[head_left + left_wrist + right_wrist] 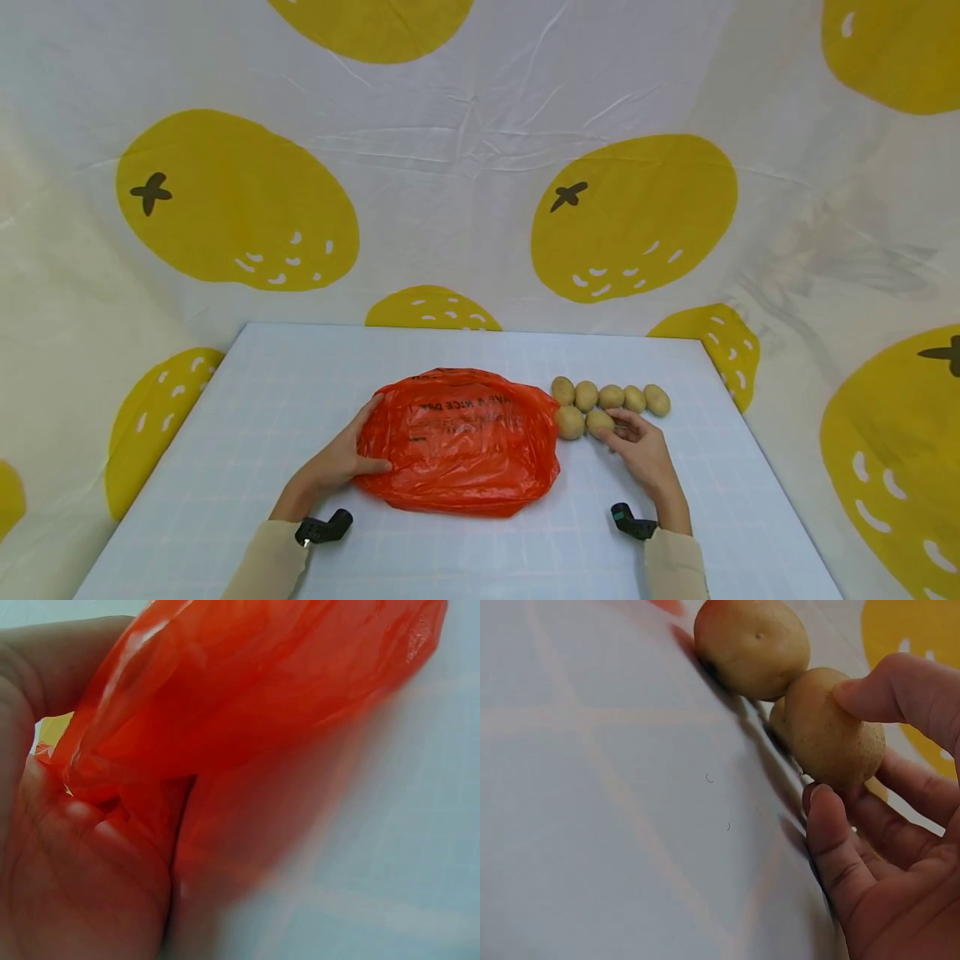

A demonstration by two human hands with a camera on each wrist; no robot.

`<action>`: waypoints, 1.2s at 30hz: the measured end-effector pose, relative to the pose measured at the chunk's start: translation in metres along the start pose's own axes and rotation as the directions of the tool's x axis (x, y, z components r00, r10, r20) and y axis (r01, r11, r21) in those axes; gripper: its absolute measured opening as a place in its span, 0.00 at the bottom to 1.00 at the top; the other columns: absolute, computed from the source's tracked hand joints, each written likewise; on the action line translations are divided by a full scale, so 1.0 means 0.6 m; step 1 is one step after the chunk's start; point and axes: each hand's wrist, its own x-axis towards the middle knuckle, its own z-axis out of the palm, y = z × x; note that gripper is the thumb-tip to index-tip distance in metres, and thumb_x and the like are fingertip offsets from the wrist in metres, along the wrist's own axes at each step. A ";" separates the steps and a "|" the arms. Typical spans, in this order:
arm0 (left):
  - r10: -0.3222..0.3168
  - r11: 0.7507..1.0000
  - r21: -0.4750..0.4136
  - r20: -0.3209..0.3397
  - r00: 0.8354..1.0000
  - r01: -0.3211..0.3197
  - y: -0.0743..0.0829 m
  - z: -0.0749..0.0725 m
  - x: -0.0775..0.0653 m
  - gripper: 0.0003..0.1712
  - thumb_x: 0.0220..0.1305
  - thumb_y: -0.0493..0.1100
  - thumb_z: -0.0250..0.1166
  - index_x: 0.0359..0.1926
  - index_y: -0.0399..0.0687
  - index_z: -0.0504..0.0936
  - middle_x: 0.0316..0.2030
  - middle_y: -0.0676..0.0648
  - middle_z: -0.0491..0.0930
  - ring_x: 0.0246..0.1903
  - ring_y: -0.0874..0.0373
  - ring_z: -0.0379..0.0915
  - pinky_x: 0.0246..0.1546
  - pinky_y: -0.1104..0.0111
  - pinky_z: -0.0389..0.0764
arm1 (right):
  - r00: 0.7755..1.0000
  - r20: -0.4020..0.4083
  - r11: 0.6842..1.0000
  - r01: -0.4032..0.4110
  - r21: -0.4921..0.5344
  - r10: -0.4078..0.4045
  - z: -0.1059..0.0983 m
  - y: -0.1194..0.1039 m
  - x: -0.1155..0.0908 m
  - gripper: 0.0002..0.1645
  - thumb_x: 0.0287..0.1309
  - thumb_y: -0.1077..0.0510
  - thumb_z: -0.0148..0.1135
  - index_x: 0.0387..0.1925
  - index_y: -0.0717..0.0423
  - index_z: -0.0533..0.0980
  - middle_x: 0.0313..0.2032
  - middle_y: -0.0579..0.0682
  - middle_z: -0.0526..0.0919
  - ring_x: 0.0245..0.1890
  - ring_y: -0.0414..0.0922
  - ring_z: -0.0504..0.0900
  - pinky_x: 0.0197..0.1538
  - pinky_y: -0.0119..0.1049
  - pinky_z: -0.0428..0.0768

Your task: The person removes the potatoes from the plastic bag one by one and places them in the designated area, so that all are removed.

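Observation:
A red plastic bag [465, 450] with dark print lies puffed up in the middle of the table. At its left end my left hand [339, 457] grips it, the thumb on the near side; in the left wrist view the red film [247, 690] runs between thumb and palm, and some fingers are hidden. My right hand [647, 457] pinches a potato [832, 742] between thumb and fingers, low at the table. Just left of it sits another potato [570, 422], close against the bag's right edge.
Behind these, several potatoes [611, 397] form a row along the far side. The white table [480, 558] backs onto a hanging cloth [450, 208] with large yellow fruit shapes. A black wrist device [633, 522] sits on each arm.

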 end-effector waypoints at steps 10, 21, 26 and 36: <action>-0.011 1.000 0.013 -0.016 1.000 0.011 0.006 0.002 -0.002 0.70 0.54 0.40 0.79 0.84 0.62 0.38 0.83 0.41 0.38 0.78 0.35 0.42 0.71 0.43 0.67 | 1.000 -0.003 0.993 0.001 -0.115 -0.002 0.000 -0.005 0.000 0.32 0.60 0.46 0.75 0.62 0.56 0.78 0.61 0.57 0.81 0.52 0.36 0.80 0.48 0.23 0.81; -0.059 0.998 0.008 -0.028 0.998 0.059 0.006 0.005 0.001 0.70 0.53 0.41 0.80 0.83 0.65 0.40 0.82 0.41 0.41 0.78 0.35 0.45 0.67 0.47 0.75 | 1.000 0.005 0.983 0.026 -0.181 -0.026 0.000 -0.002 0.003 0.32 0.62 0.46 0.73 0.62 0.56 0.78 0.61 0.57 0.81 0.53 0.39 0.81 0.51 0.20 0.77; -0.067 0.997 0.023 -0.042 0.997 0.068 0.006 0.003 0.000 0.70 0.53 0.42 0.80 0.83 0.66 0.40 0.82 0.42 0.41 0.78 0.35 0.45 0.66 0.48 0.76 | 0.999 0.003 0.981 0.052 -0.187 -0.052 0.004 0.002 0.004 0.29 0.62 0.48 0.73 0.61 0.56 0.79 0.59 0.56 0.83 0.53 0.37 0.81 0.51 0.21 0.78; -0.061 0.998 -0.020 -0.031 0.998 0.061 0.003 0.002 0.004 0.70 0.52 0.40 0.80 0.83 0.67 0.41 0.82 0.42 0.41 0.77 0.36 0.45 0.64 0.51 0.79 | 0.998 0.015 0.981 0.060 -0.186 -0.058 0.002 -0.003 0.002 0.31 0.63 0.48 0.73 0.63 0.58 0.78 0.60 0.58 0.83 0.57 0.48 0.81 0.51 0.21 0.78</action>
